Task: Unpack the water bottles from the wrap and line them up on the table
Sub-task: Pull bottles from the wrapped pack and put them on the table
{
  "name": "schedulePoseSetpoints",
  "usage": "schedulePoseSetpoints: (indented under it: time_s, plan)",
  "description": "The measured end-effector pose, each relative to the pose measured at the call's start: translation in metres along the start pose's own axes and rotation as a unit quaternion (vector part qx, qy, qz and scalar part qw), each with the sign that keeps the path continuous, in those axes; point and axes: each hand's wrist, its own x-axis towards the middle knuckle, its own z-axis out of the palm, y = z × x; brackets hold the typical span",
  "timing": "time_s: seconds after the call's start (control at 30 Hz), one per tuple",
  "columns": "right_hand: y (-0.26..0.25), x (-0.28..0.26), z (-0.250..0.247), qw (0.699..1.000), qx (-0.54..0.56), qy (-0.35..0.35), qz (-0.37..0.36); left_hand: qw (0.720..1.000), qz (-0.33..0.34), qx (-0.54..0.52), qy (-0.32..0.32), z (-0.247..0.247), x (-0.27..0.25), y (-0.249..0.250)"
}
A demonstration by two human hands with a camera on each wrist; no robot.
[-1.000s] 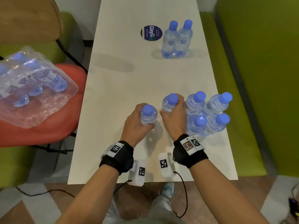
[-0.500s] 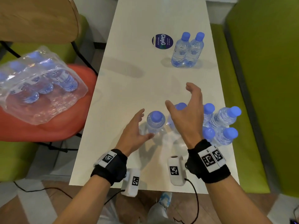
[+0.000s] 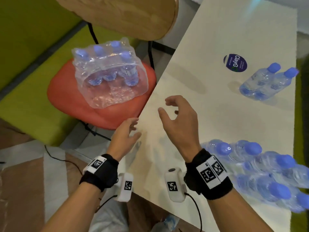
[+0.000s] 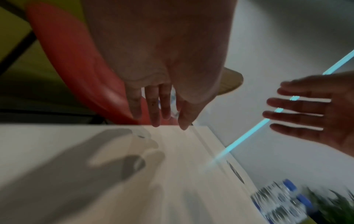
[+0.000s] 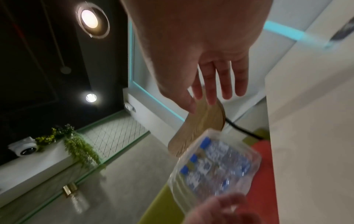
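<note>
Shrink-wrapped pack (image 3: pixel 110 72) sits on the red chair seat (image 3: pixel 66 99) left of the table (image 3: pixel 209 101), bottles inside upright, caps up. Left hand (image 3: pixel 124 136) and right hand (image 3: pixel 179 118) both empty, fingers loosely spread above the table's near-left edge. Unpacked bottles (image 3: pixel 260 169) cluster at right, blurred, partly cut off. Two bottles (image 3: pixel 265 81) stand farther back.

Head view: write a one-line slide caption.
Both empty hands, left hand and right hand, reach toward the wrapped bottle pack on the red chair.
</note>
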Motion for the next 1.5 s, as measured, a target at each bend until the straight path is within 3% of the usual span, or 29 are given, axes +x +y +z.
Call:
schedulePoseSetpoints:
  time_s: [0.23,0.4,0.53,0.67,0.8,0.97,1.3,1.5]
  plan:
    - [-0.010,0.047,0.079,0.990,-0.020,-0.137,-0.017,0.996,-0.024,0.010,0.085,-0.060,0.045,-0.015]
    - [-0.009,0.103,0.129,0.980,-0.068,-0.186,-0.020,0.990,-0.029,0.054,0.126,-0.091,0.102,0.001]
    - [-0.015,0.140,0.150,0.977,-0.089,-0.189,-0.048,0.981,-0.043,0.090,0.169,-0.113,0.140,0.012]
    - [-0.016,0.164,0.152,0.957,-0.190,-0.185,-0.117,0.968,-0.054,0.161,0.185,-0.141,0.160,0.015]
    - [-0.015,0.177,0.151,0.937,-0.263,-0.200,-0.113,0.959,-0.054,0.207,0.185,-0.152,0.169,0.014]
    - [-0.005,0.183,0.163,0.934,-0.263,-0.221,-0.102,0.944,-0.083,0.273,0.162,-0.156,0.178,0.009]
    - [-0.010,0.184,0.143,0.942,-0.260,-0.188,-0.101,0.930,-0.048,0.326,0.160,-0.133,0.156,0.014]
    - [-0.012,0.177,0.144,0.949,-0.242,-0.153,-0.130,0.926,-0.052,0.303,0.220,-0.132,0.147,0.024]
